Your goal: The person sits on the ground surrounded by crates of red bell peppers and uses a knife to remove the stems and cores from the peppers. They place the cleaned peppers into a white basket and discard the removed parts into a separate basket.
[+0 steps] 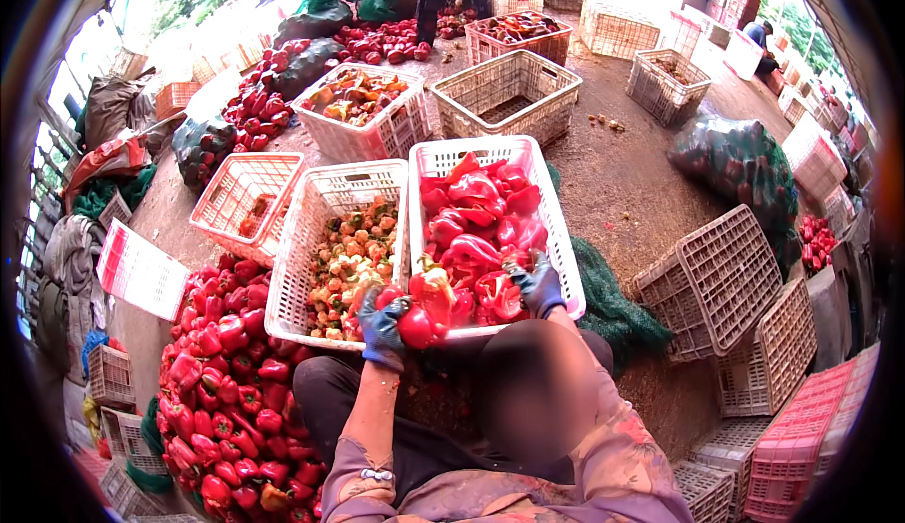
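My left hand [384, 326], in a blue work glove, is closed on a red bell pepper [417, 328] at the near edge of two white plastic crates. My right hand [539, 284], gloved too, is over the near right part of the right crate [568, 268], its fingers spread at the cut pepper pieces; whether it holds one I cannot tell. Red pepper pieces [472, 197] fill much of that crate. Pepper cores [353, 247] lie in the left crate [283, 289]. Another red pepper with a pale, torn top [433, 289] is between my hands, above the crate's near edge.
A large heap of whole red peppers [233, 381] lies at the left. Beyond the two crates stand an orange-white crate [247, 197], a crate of pepper scraps [357, 95] and a hollow crate [505, 91]. Green netting [608, 296] and stacked crates [728, 282] are at the right.
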`<state>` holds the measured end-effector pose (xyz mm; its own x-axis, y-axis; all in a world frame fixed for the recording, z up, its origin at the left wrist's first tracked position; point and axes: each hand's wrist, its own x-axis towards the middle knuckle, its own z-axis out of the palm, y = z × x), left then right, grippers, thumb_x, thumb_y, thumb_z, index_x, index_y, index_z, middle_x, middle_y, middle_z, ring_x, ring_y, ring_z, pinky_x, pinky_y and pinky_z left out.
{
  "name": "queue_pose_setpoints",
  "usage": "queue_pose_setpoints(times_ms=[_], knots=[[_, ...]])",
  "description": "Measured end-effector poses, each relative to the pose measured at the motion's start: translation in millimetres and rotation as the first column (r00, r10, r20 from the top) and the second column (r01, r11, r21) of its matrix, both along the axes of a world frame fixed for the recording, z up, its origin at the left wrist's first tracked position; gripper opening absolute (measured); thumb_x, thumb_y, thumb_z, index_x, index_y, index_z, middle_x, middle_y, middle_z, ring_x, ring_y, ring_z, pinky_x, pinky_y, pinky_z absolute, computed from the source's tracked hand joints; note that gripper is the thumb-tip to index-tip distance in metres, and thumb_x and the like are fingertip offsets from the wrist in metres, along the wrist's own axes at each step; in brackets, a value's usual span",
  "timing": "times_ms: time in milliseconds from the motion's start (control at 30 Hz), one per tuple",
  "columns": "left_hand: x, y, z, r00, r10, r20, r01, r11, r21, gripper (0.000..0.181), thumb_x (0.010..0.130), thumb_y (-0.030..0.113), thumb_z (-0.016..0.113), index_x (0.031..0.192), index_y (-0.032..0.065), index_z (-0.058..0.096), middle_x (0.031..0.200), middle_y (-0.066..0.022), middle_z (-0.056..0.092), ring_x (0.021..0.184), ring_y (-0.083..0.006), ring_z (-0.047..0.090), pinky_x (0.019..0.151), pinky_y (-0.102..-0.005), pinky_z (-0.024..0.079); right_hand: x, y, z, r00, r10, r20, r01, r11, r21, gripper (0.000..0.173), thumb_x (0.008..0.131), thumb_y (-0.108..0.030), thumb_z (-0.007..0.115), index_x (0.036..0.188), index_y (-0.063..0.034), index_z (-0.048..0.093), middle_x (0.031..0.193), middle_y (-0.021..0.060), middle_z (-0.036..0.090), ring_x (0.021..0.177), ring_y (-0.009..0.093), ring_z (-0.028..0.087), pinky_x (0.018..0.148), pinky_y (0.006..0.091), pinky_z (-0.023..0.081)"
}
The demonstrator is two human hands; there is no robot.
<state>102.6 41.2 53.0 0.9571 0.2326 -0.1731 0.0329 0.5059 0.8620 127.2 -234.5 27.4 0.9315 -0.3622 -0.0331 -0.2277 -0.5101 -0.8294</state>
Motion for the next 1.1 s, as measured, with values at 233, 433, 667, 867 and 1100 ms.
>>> queue_pose_setpoints(times_ms=[233,433,667,867,1100], knots=[[-9,-23,27,0.948,-0.315,0.036,0.31,0.945,0.109,0.03,0.072,-0.007,0.066,0.1,0.0041,0.06,0.086,-0.0028,0.066,0.077,-0.0139,0.064,0.071,-0.0275,0.053,-1,32,72,0.575,0.815,0.077,-0.75,0.562,-0.348,0.088,0.076,-0.026,0.076,0.151,-0.0196,0.032,0.144,0.0218,0.045,0.111,0.036,0.062,0.094,0.0421,0.05],[-18,-32,50,0.928,-0.373,0.01,0.373,0.928,-0.008,0.029,0.072,-0.002,0.067,0.1,0.0043,0.061,0.087,-0.0029,0.066,0.078,-0.014,0.064,0.073,-0.0279,0.053,-22,50,51,0.787,0.617,0.0,-0.599,0.764,-0.239,0.053,0.079,-0.025,0.071,0.124,-0.0052,0.054,0.118,0.021,0.062,0.102,0.039,0.064,0.083,0.0448,0.052],[-14,-31,36,0.868,-0.491,-0.067,0.496,0.855,0.151,0.033,0.069,-0.001,0.071,0.101,0.0032,0.063,0.087,-0.0024,0.066,0.078,-0.0128,0.063,0.072,-0.0276,0.053,-45,14,52,0.922,0.381,0.062,-0.201,0.335,0.921,0.031,0.09,-0.022,0.065,0.115,-0.0038,0.059,0.08,-0.0025,0.06,0.068,0.01,0.06,0.058,0.0251,0.05],[8,-52,54,0.968,-0.227,0.102,0.191,0.941,0.279,0.028,0.072,-0.004,0.069,0.097,0.0037,0.062,0.086,0.0,0.063,0.077,-0.0095,0.06,0.072,-0.0251,0.051,-61,-42,81,0.937,-0.195,0.291,-0.15,0.528,0.836,0.036,0.092,-0.024,0.061,0.121,-0.004,0.053,0.083,0.0077,0.064,0.057,0.015,0.061,0.043,0.0238,0.052],[63,-152,64,0.802,-0.413,0.432,-0.052,0.672,0.739,0.035,0.076,-0.003,0.065,0.11,0.0005,0.062,0.102,-0.0066,0.063,0.101,-0.0164,0.059,0.09,-0.0293,0.047,-125,-61,117,0.754,-0.569,0.328,0.094,0.588,0.803,0.048,0.092,-0.039,0.063,0.124,-0.0048,0.051,0.08,0.0085,0.064,0.051,0.011,0.056,0.045,0.023,0.048]])
